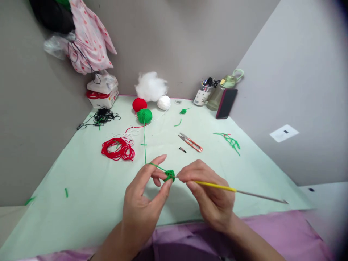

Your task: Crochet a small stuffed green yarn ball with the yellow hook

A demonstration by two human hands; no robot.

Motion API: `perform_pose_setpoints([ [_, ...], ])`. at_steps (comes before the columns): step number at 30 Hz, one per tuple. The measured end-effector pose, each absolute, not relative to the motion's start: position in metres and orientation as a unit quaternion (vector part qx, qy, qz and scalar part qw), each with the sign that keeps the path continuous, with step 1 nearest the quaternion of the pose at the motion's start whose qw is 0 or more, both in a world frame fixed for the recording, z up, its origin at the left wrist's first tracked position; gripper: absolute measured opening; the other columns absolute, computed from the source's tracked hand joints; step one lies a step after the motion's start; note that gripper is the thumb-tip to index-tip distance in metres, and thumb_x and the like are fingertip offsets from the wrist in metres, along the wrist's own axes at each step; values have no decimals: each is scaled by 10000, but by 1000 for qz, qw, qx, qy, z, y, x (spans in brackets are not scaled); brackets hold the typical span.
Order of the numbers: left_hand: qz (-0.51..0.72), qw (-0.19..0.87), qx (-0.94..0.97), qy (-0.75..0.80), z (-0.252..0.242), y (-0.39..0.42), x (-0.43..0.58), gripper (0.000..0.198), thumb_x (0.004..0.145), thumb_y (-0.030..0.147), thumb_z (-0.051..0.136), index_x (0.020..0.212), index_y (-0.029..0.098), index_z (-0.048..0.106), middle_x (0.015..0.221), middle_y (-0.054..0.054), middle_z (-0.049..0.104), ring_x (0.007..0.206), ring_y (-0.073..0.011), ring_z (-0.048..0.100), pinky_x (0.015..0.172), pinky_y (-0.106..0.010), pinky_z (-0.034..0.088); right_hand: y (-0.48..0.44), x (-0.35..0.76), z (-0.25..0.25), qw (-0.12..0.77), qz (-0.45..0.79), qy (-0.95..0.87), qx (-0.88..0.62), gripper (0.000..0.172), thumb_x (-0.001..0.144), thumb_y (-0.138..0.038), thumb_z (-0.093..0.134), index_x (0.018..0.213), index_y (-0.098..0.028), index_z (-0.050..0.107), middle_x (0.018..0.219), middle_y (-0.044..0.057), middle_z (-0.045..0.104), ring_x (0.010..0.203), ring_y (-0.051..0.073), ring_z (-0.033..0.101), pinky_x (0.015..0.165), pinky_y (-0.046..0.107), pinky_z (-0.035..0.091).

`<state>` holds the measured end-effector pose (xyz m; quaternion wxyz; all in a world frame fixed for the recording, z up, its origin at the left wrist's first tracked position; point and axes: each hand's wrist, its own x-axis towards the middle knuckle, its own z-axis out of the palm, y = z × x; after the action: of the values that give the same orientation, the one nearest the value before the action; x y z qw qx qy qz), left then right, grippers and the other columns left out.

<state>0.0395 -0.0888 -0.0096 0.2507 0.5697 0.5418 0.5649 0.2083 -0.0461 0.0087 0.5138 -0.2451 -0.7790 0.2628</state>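
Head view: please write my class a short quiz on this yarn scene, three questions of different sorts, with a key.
1. Which hand holds the yellow-handled hook?
2. Fill the gap: the strand over the left hand leads back to the ____ ball.
3. True or false: the orange-handled snips stand in the pen cup.

Key:
1. The right hand.
2. Green.
3. False; the snips lie on the table.

L forearm (115,239) & R forearm (251,235) bare, entering from below, converging twd. ctr. L hand (144,199): index finger (157,160) raised, thumb (162,194) opposed to adj. finger in pinch, rest curled. R hand (210,192): thumb & index pinched, remaining fingers flexed; hands close tog., fingertips just apart
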Motion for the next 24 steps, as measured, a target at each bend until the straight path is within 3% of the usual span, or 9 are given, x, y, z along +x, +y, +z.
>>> perform_pose_setpoints([
  [4,538,146,637,533,-9,-86,38,187,892,87,683,976,245,630,1040,19,760,813,-114,662,851,-255,512,-50,207,8,535,282,-746,-279,225,968,-30,547,1031,-181,701,884,64,715,840,186,674,737,332,574],
  [8,529,60,679,506,-11,-83,37,195,914,79,661,1032,230,627,1099,-23,777,889,-151,692,873,-300,512,-58,205,4,499,156,-810,-265,274,947,-17,553,1122,-177,692,950,100,736,844,198,672,703,331,585],
  [12,533,123,648,529,-11,-86,37,288,945,134,665,1209,245,635,1051,-20,775,945,-160,727,939,-295,546,-61,204,4,480,107,-832,-257,286,946,-23,557,1147,-176,692,992,120,746,859,208,688,684,323,596],
  [17,521,186,639,535,-10,-89,37,149,940,122,655,1017,248,633,1147,-22,786,985,-141,764,920,-241,569,-57,205,11,500,175,-807,-260,285,915,8,552,1100,-161,687,902,95,730,804,204,674,671,329,577],
  [21,512,200,638,539,-8,-88,37,151,916,107,646,986,240,629,1282,-46,759,1109,-179,745,955,-262,560,-55,206,11,528,232,-773,-264,277,922,14,550,1070,-169,696,878,76,721,821,204,673,700,340,569],
  [24,526,276,596,541,-9,-86,37,150,917,141,659,1029,240,666,1245,-42,748,1130,-185,720,1008,-281,533,-55,207,8,535,237,-768,-260,290,929,13,559,1090,-175,711,920,78,731,859,197,688,726,329,580],
])
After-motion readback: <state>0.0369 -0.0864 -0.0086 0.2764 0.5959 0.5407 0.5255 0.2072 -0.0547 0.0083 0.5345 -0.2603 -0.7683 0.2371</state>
